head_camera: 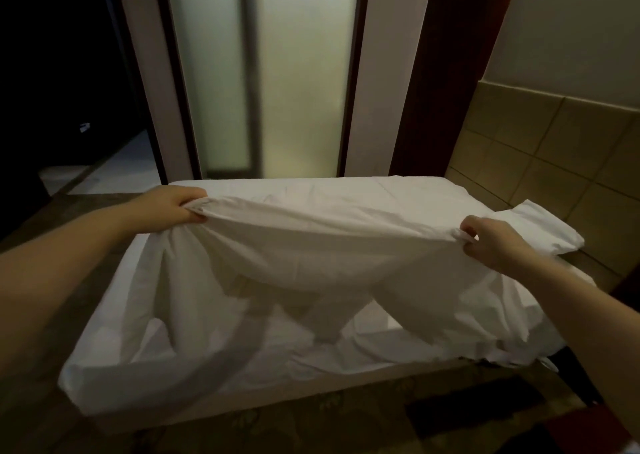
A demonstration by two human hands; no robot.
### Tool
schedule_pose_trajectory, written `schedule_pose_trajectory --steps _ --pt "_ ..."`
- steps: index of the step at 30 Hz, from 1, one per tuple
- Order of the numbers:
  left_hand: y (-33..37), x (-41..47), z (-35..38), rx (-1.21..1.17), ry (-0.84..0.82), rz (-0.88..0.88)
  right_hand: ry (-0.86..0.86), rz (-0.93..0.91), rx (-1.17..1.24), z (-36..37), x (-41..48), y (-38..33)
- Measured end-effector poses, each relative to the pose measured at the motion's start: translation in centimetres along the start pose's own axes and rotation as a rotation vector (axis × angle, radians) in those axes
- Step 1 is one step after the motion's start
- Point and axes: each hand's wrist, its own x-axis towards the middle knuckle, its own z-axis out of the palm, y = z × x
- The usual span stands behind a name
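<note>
**2 hands lift a white sheet over the bed**

The left hand [173, 207] grips a bunched edge of the white sheet [311, 245]; the right hand [491, 242] pinches the opposite edge. The sheet hangs between them above the bed [346, 190], its lower folds resting there. A pillow [540, 225], probably, lies beside the right hand.

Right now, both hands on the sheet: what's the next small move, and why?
Probably carry the held edge forward toward the far end of the bed and lay it down. The left hand and right hand each grip the upper edge of the white sheet, raised over the bed; the cloth sags between them and bunches at the near side.
</note>
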Motion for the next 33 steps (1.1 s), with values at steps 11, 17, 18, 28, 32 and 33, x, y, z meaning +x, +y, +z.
schedule_pose_trajectory --steps 11,17,18,28,32,33 --pt "0.4 -2.0 -0.2 -0.145 -0.205 -0.188 -0.008 0.137 -0.072 0.5 0.7 2.0" --pt "-0.7 -2.2 -0.5 -0.093 -0.115 -0.172 -0.016 0.321 -0.125 0.6 0.1 2.9" --pt "-1.0 -2.2 -0.5 0.000 -0.084 -0.162 0.014 0.346 -0.135 1.0 -0.2 2.9" --pt "1.4 -1.9 -1.3 0.111 -0.099 -0.010 0.266 0.273 0.104 -0.2 1.4 0.0" --pt "5.4 -2.1 -1.0 0.117 0.021 0.088 0.340 -0.139 0.103 -0.7 1.7 -4.5" --pt "6.8 -2.1 -0.7 0.110 0.005 0.137 0.318 -0.256 0.103 -0.7 1.8 -6.4"
